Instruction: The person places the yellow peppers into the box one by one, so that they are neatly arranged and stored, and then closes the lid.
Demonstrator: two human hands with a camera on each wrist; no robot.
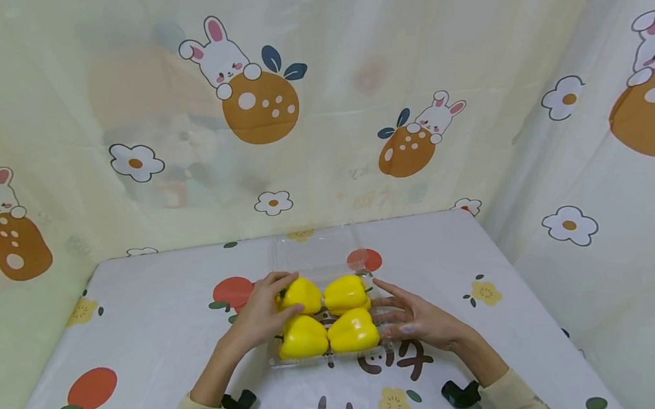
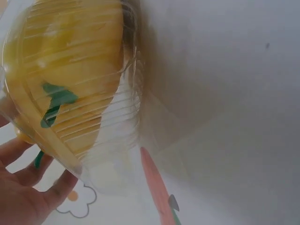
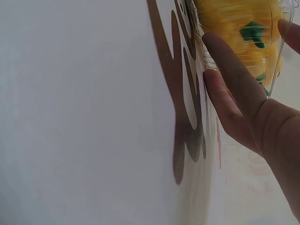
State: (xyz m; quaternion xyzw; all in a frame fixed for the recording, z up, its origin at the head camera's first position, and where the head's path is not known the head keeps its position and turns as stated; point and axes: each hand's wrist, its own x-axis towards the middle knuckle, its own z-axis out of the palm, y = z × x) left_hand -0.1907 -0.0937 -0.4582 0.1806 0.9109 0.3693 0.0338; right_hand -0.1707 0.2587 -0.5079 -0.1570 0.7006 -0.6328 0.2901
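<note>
A clear plastic clamshell tray (image 1: 329,359) sits mid-table with its lid (image 1: 314,248) folded open at the back. Inside lie several yellow bell peppers. My left hand (image 1: 288,293) curls over the tray's left rim and grips the back-left pepper (image 1: 308,297), fingers on top and thumb in front. In the left wrist view that pepper (image 2: 70,70) shows through the ribbed tray wall (image 2: 129,117), with my fingers (image 2: 23,187) below it. My right hand (image 1: 395,312) lies with straight fingers against the tray's right wall; in the right wrist view its fingers (image 3: 234,93) press the plastic beside a pepper (image 3: 239,23).
The table wears a white cloth (image 1: 156,323) printed with fruit, flowers and dark lettering (image 1: 399,360). Cream curtains with rabbit prints (image 1: 259,93) close in the back and both sides. The table's right edge (image 1: 521,278) runs close to the right curtain.
</note>
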